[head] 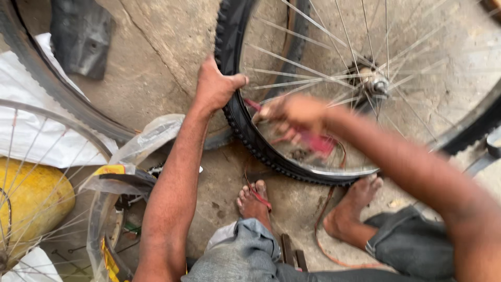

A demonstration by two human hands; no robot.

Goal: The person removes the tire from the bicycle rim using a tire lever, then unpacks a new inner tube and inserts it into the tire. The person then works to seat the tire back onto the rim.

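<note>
A: Any packaging about?

B: A crumpled clear plastic wrapper point(148, 137) lies just left of the left forearm, with a yellow label point(109, 169) on it, lower left of the middle. A second yellow strip point(108, 261) shows at the bottom edge. A white sack point(31, 104) sits at the far left with a round yellow thing point(31, 201) below it, seen through the spokes of another wheel point(52, 156).

A: And the wheel being handled?

B: The bicycle wheel point(365, 83) stands on the concrete floor point(156, 52), its black tyre point(245, 130) resting near the two bare feet. The left hand point(216, 86) is clamped over the tyre's outer edge at the wheel's left side, thumb on the tread. The right hand point(292, 115) is inside the rim, closed around a red tool point(313, 140) that lies against the lower rim.

A: Anything unclear?

B: The right hand and red tool are blurred, so I cannot tell what kind of tool it is. The wheel's top and right are cut off by the picture's edge. A dark rubber scrap point(81, 36) lies at the upper left, well apart.
</note>
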